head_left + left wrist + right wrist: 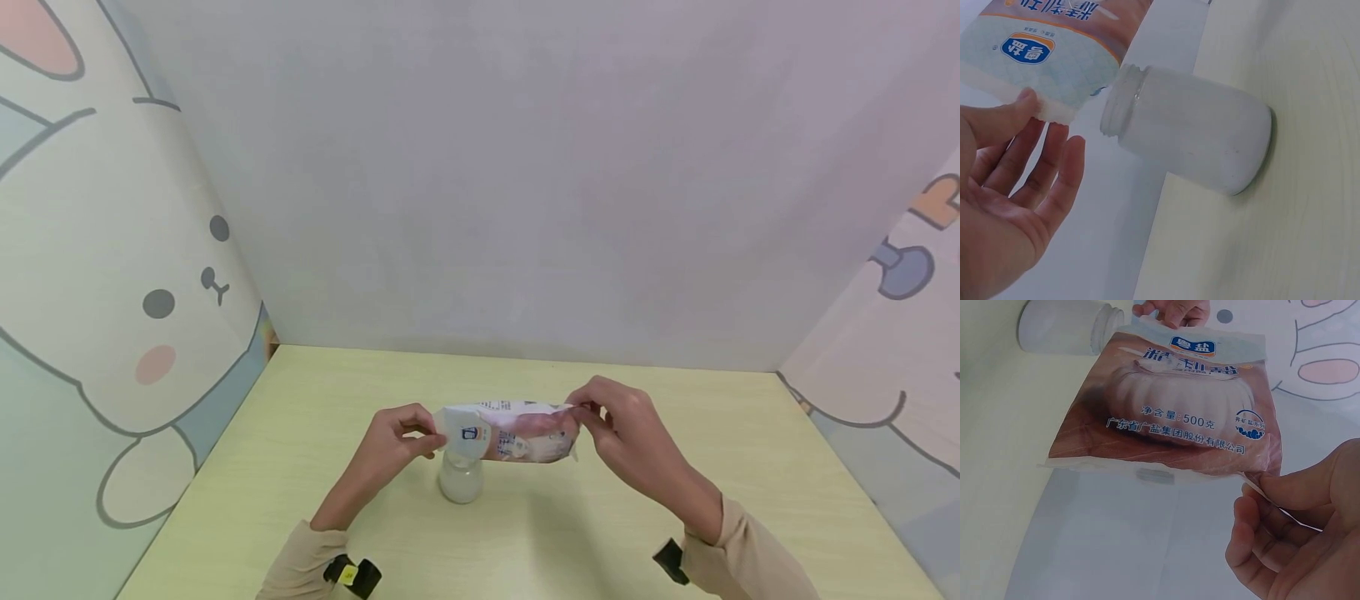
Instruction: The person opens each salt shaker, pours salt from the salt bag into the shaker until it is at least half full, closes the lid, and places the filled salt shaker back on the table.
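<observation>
A salt bag (517, 432), brown and pale blue with printed lettering, is stretched sideways between both hands above the table. My left hand (401, 435) pinches its pale end between thumb and fingers. At the opposite end my right hand (626, 429) pinches a corner, seen closely in the right wrist view on the bag (1172, 419). Under the bag's left part stands an upright clear glass jar (461, 479) without a lid. White contents fill much of the jar (1197, 131) in the left wrist view, where a bag corner lies close to its threaded mouth.
The pale yellow tabletop (337, 383) carries the jar. A plain light grey wall (525, 183) rises behind it. Side panels with cartoon drawings, including a rabbit (112, 250), flank the table. Dark wrist bands (352, 575) sit over the beige sleeves.
</observation>
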`<act>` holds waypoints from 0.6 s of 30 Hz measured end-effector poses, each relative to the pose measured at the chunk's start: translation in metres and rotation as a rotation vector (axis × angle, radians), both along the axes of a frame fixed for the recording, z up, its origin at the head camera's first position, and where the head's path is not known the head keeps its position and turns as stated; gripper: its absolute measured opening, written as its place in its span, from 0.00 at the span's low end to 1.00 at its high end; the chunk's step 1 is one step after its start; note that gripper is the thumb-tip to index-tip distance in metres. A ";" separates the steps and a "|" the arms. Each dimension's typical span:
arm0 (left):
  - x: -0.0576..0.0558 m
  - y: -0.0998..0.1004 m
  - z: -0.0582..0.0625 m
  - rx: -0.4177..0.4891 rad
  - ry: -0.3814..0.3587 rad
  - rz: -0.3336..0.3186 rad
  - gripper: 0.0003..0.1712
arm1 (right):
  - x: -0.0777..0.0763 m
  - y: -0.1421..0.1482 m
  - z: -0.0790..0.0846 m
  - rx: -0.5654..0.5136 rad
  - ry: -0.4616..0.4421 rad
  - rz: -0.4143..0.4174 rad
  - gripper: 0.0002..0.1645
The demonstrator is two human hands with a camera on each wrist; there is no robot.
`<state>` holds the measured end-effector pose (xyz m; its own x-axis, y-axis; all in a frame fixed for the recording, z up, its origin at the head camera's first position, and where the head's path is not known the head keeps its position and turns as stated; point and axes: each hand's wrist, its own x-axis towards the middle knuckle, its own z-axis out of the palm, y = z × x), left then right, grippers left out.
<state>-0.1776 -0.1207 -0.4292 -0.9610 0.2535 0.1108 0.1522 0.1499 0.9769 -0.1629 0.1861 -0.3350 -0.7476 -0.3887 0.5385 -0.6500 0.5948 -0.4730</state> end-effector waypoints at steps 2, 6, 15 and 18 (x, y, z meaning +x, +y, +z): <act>0.000 0.000 0.000 0.000 0.000 0.001 0.07 | 0.000 0.000 0.000 0.003 -0.002 -0.002 0.19; -0.001 0.000 -0.001 0.000 0.001 0.000 0.07 | 0.000 0.000 0.001 0.006 -0.005 -0.004 0.19; -0.001 0.000 -0.002 -0.010 -0.007 0.006 0.07 | -0.001 0.000 0.001 0.007 -0.015 -0.001 0.18; -0.002 0.000 -0.002 -0.016 -0.006 0.007 0.07 | -0.001 0.000 0.000 0.008 -0.015 0.000 0.18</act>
